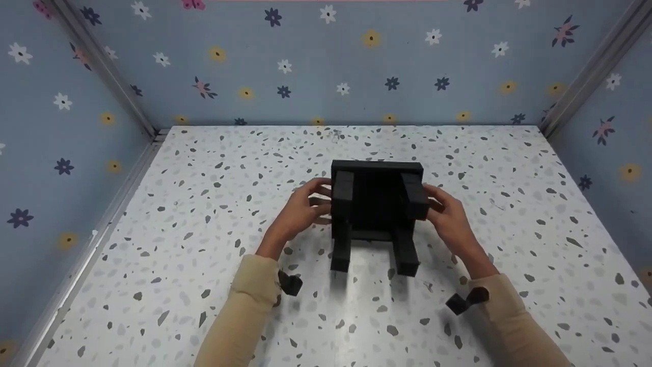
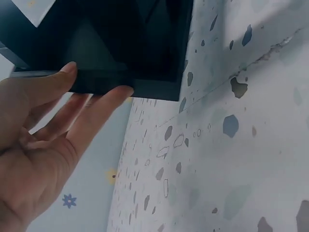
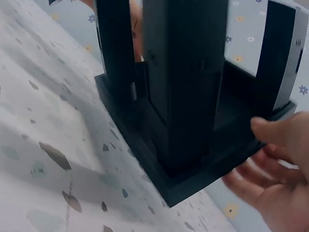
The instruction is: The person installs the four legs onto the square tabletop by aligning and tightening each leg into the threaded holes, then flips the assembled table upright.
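A small black stool [image 1: 376, 204], its four square legs pointing toward me, is held up between both hands in the head view. My left hand [image 1: 299, 213] grips its left side; in the left wrist view the thumb lies on the inner side of the black rim and the fingers reach under it. On the opposite side, my right hand [image 1: 452, 221] pinches the rim, with the thumb on top and the fingers curled beneath in the right wrist view. One leg [image 3: 186, 96] stands large in front there. The seat's outer face is turned away from the head camera.
Beneath is a white speckled tabletop [image 1: 204, 295]. Blue flower-patterned panels [image 1: 305, 51] rise at the back and both sides, with metal rails [image 1: 104, 66] at the corners. Small black devices [image 1: 290, 283] sit at the cuffs of both beige sleeves.
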`<state>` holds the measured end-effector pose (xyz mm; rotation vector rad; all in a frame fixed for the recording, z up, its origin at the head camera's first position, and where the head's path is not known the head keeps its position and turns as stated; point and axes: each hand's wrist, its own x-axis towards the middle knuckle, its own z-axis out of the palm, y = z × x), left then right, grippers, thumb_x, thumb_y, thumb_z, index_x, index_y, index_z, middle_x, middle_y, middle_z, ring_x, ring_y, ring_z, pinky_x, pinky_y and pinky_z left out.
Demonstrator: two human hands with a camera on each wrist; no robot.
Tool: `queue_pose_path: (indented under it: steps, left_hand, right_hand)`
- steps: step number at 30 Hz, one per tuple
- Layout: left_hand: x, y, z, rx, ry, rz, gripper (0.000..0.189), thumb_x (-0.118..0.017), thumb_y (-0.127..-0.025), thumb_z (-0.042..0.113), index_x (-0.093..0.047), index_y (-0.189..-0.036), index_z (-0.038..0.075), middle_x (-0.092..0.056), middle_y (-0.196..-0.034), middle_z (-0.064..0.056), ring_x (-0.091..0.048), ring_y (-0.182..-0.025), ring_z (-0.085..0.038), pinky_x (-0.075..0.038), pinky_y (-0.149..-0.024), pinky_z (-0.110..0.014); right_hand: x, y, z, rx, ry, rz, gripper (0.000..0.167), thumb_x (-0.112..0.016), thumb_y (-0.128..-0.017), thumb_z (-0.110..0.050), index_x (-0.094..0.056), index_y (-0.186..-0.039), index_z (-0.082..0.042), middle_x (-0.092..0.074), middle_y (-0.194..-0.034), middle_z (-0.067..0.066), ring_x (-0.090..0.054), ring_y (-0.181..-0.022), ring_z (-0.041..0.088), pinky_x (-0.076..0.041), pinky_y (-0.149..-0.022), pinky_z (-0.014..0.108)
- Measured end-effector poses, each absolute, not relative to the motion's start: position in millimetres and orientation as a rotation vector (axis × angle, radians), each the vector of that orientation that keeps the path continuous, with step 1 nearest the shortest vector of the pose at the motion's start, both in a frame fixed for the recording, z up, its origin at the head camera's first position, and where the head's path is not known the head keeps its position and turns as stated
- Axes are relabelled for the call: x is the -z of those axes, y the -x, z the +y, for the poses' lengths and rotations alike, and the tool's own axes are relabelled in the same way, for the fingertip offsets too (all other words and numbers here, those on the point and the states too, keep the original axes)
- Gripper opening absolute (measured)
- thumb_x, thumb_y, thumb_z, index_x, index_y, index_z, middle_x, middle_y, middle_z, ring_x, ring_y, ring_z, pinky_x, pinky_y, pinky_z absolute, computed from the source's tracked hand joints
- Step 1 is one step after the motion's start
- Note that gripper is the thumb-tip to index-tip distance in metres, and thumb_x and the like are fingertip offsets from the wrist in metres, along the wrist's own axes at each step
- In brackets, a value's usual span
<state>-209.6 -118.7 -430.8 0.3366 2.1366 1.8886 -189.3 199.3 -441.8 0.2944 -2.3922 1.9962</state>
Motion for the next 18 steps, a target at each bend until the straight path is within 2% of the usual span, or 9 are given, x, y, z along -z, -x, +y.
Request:
queue_pose_path:
  steps: [6,12,16,18]
  left_hand:
    - [427,206,-118,-1.914,-0.474,2.293,0.049,-0.066,-0.086,-0.002,-0.052,-0.129,0.017,-0.057,-0.121,-0.007,-0.061,-0.112,-0.02,-0.058,-0.083,-0.035]
    - [424,201,-117,-1.933,-0.717,2.474,0.044,-0.068,-0.084,-0.005,-0.057,-0.123,0.011,-0.061,-0.119,-0.005,-0.06,-0.113,-0.019,-0.049,-0.099,-0.031]
    - [424,196,-118,-1.946,-0.828,2.509,0.04,-0.066,-0.086,-0.002,-0.056,-0.123,0.011,-0.06,-0.12,-0.005,-0.058,-0.117,-0.018,-0.052,-0.095,-0.03]
    - [423,194,-117,-1.95,-0.881,2.514,0.037,-0.064,-0.087,-0.002,-0.055,-0.121,0.011,-0.058,-0.12,-0.005,-0.056,-0.12,-0.018,-0.055,-0.091,-0.029]
  right_hand:
    - [435,188,201,-1.947,-0.504,-2.222,0.044,-0.065,-0.089,-0.007,-0.053,-0.132,-0.001,-0.059,-0.123,0.008,-0.06,-0.111,0.018,-0.052,-0.093,0.025]
    - [430,184,202,-1.835,-0.719,-2.1,0.045,-0.064,-0.085,0.008,-0.054,-0.128,0.003,-0.06,-0.121,0.009,-0.058,-0.114,0.02,-0.049,-0.1,0.029]
    - [424,180,201,-1.725,-0.908,-2.011,0.046,-0.061,-0.08,0.02,-0.051,-0.124,0.011,-0.059,-0.119,0.009,-0.057,-0.116,0.02,-0.049,-0.101,0.031]
    - [417,178,198,-1.665,-1.0,-1.956,0.044,-0.06,-0.078,0.024,-0.05,-0.12,0.016,-0.058,-0.116,0.015,-0.058,-0.113,0.02,-0.05,-0.099,0.031]
